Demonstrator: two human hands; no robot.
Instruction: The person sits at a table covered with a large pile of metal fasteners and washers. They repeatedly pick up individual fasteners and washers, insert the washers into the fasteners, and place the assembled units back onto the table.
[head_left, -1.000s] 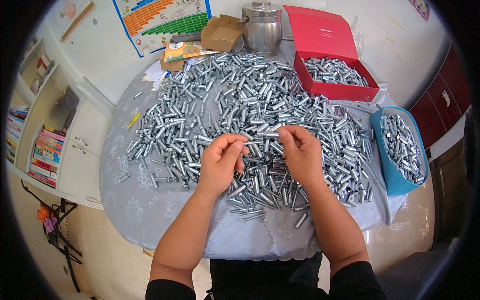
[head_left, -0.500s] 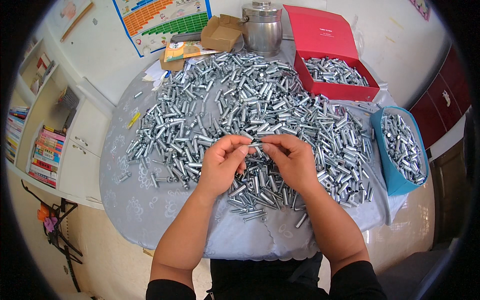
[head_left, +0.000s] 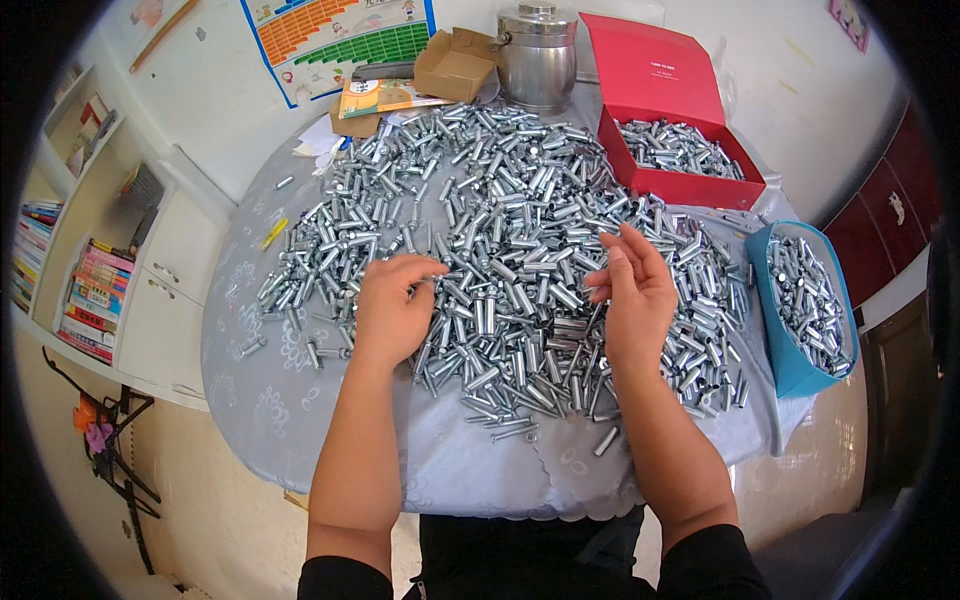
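Note:
A wide heap of silvery metal bolts and sleeves [head_left: 530, 210] spreads over the table. Above the heap's left part is my left hand [head_left: 395, 310], its fingers curled toward the thumb. Whatever lies between those fingertips, if anything, is too small to make out. My right hand [head_left: 637, 300] hovers over the right part of the heap, fingers apart, palm turned inward, with nothing seen in it. A wide gap full of loose metal pieces separates the hands.
An open red box [head_left: 690, 195] of metal pieces stands at the back right, a blue fabric bin [head_left: 765, 300] of them at the right edge. A steel pot [head_left: 537, 60], cardboard box [head_left: 453, 68] and yellow item [head_left: 274, 233] lie farther back and left. Bookshelves [head_left: 150, 330] flank the left.
My hands were together over the heap, pinching a small metal piece between them. They have parted, left hand to the left, right hand to the right and slightly up, its fingers opened.

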